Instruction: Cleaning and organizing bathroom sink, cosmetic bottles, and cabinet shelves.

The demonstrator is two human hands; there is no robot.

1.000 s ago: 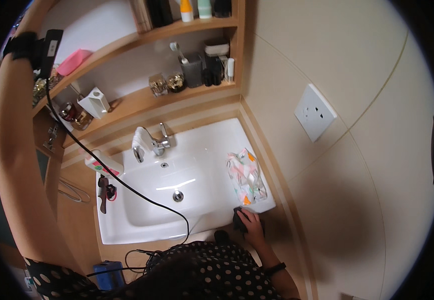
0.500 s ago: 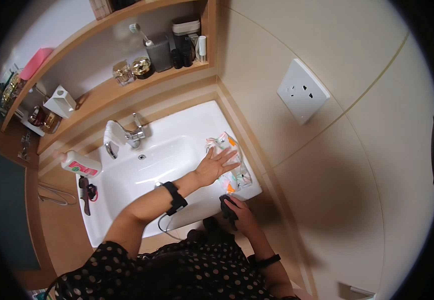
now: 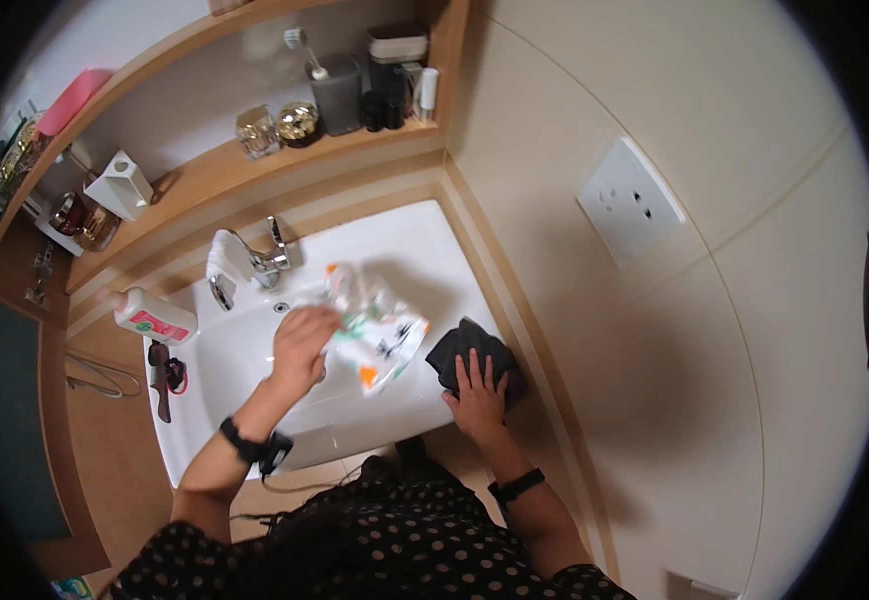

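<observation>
My left hand is closed on the edge of a clear plastic bag with orange, green and black printing. The bag hangs over the white sink basin, slightly blurred by motion. At the sink's right front corner, my right hand lies with fingers spread on a dark grey cloth, pressing it against the rim. The white sink spreads under both hands, its chrome faucet at the back.
A white pump bottle stands on the sink's left rim, with a dark comb and hair ties in front. Above the sink, a wooden shelf carries jars and a grey cup with a toothbrush. A wall socket is at right.
My left hand has lifted the plastic bag off the right rim and carried it left over the basin. My right hand has brought the bunched cloth up and spread it on the corner.
</observation>
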